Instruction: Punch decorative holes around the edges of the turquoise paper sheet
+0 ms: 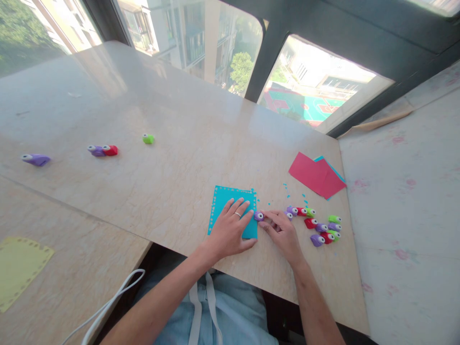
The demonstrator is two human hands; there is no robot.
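Observation:
My left hand (233,227) lies flat, fingers spread, on a square sheet of blue paper (224,199). Small punched holes run along the sheet's left and top edges, and some show on the right edge. In my right hand (282,235) a purple craft punch (258,216) with a star mark on its round white button is pinched between thumb and fingers. The punch sits at the right edge of the blue paper. Whether the paper is inside its slot I cannot tell. Tiny blue paper bits (286,189) lie scattered beyond my right hand.
Several purple, red and green craft punches (318,240) cluster to the right. Red paper (309,170) overlaps blue sheets near the wall. More punches (104,150) stand at the left. A yellow sheet with punched edges (21,268) and a white cable (118,292) are at lower left.

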